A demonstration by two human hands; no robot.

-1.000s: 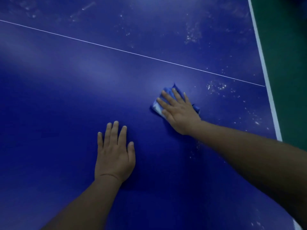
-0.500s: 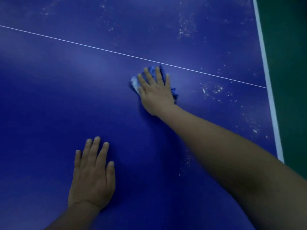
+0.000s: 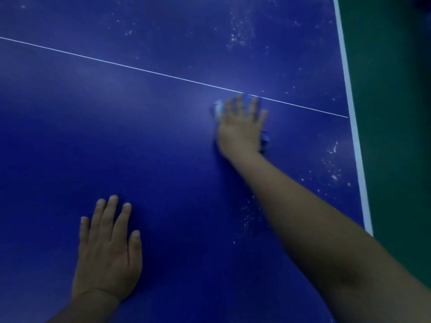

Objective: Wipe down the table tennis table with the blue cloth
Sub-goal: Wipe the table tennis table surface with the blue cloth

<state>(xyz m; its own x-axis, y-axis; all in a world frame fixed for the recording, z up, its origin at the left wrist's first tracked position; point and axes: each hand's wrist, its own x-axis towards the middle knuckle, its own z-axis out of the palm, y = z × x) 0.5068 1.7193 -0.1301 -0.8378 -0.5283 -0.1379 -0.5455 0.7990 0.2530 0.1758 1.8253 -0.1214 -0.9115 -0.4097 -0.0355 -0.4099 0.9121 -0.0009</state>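
White specks remain on the counter (image 3: 163, 159) at upper right, beyond the centre line (image 3: 116, 62), and along the right edge; the left and centre look clean, so wiping seems partway done. The right hand (image 3: 241, 128), blurred, presses the blue cloth (image 3: 265, 138) with fingers apparently spread, right of centre. The left hand (image 3: 107, 250) rests flat, fingers straight, at lower left.

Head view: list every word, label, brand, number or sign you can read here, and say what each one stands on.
None: no text, number or logo shows anywhere in this view.
The table tennis table bears only a thin white centre line, a white edge stripe and pale specks.
The blue cloth under the right hand is motion-blurred; no label shows.
The left hand and the green floor carry no print.
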